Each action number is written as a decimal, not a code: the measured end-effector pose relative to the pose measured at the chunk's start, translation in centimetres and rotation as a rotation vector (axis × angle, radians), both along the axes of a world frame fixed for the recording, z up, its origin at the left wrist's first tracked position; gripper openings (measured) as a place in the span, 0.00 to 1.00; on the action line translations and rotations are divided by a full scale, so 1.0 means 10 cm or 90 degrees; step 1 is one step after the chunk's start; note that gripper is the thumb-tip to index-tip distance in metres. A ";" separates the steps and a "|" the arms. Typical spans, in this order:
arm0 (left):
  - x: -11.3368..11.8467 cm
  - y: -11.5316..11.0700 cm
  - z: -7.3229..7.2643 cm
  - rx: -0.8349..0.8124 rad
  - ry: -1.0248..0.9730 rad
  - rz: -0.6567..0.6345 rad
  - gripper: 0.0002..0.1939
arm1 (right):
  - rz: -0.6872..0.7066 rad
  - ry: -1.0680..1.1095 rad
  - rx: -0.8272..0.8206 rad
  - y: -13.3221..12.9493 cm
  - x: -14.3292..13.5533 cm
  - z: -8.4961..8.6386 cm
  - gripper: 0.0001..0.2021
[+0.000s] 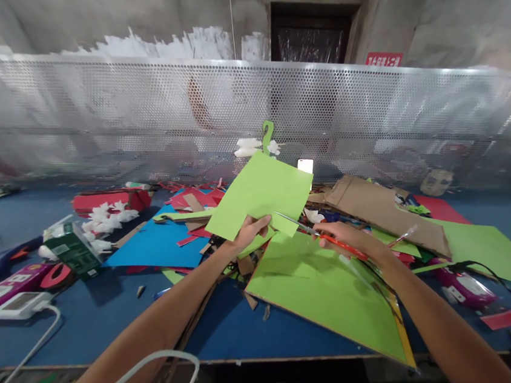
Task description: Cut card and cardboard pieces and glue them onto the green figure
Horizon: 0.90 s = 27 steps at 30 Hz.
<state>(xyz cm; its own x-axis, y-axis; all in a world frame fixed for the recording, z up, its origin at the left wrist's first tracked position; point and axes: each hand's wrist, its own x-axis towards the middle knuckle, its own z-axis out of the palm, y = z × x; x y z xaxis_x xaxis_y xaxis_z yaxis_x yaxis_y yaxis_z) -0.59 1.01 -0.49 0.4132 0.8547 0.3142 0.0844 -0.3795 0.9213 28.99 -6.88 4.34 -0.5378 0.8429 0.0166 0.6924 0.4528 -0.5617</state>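
Note:
My left hand (249, 230) pinches the lower edge of a light green paper sheet (260, 194) and holds it up above the table. My right hand (345, 238) grips red-handled scissors (307, 230), whose blades point left and meet the sheet's lower right edge. Below both hands lies a large green sheet on cardboard (325, 294).
A blue table (90, 312) is covered with paper scraps: a blue sheet (158, 244), red pieces (110, 200), brown cardboard (375, 203), another green sheet (490, 249). A green box (72, 250), glue guns (14, 284) and white cables (38, 342) sit left. A perforated metal screen (366, 113) stands behind.

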 end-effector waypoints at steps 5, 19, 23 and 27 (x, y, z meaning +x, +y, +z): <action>0.02 -0.03 0.00 0.009 0.017 -0.007 0.30 | -0.008 -0.031 0.010 0.02 0.00 -0.03 0.22; 0.05 -0.03 -0.01 -0.038 0.012 -0.008 0.27 | -0.060 -0.058 -0.011 -0.02 -0.12 0.02 0.15; 0.05 -0.06 0.01 -0.031 0.019 -0.008 0.26 | -0.059 -0.052 -0.017 0.02 -0.09 -0.01 0.16; 0.05 -0.10 0.06 -0.030 0.022 -0.013 0.25 | -0.053 -0.082 0.007 0.02 -0.06 -0.04 0.19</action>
<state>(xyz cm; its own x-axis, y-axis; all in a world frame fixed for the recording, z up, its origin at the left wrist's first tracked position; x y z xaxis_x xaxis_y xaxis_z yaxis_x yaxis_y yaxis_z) -0.11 0.05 0.07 0.4410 0.8591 0.2597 0.1084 -0.3383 0.9348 28.36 -6.66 3.96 -0.4648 0.8846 -0.0387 0.7935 0.3967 -0.4616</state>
